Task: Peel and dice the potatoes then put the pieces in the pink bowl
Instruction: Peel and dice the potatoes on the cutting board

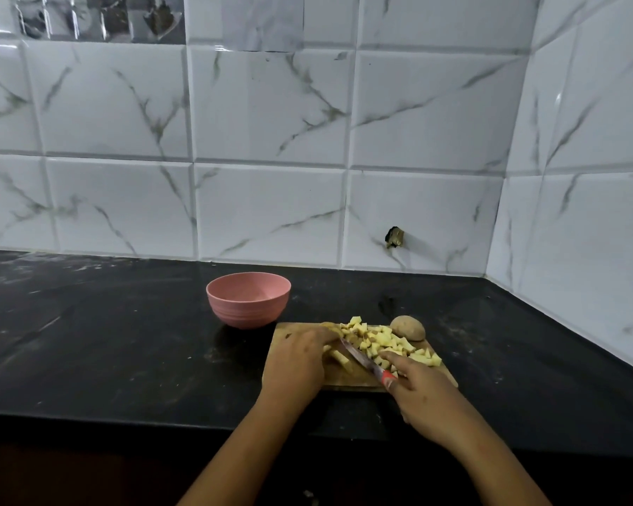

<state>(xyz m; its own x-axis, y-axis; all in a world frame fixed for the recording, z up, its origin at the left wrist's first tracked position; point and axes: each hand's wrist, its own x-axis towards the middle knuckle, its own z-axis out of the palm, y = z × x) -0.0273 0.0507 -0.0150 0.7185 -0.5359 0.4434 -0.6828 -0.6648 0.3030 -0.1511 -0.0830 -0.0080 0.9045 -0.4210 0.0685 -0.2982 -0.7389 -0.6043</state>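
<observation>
A wooden cutting board (359, 381) lies on the black counter with a heap of diced potato pieces (384, 343) on its right half. My right hand (423, 392) grips the red handle of a knife (362, 361), blade angled up-left across the board. My left hand (296, 363) holds down a strip of peeled potato (340, 357) beside the blade. One unpeeled potato (408, 327) sits at the board's far right corner. The pink bowl (248, 299) stands behind the board to the left; no pieces show inside it.
The black counter (106, 341) runs left from the board, and its front edge lies just below my wrists. White marble-patterned tile walls rise behind the counter and on the right, meeting in a corner at the far right.
</observation>
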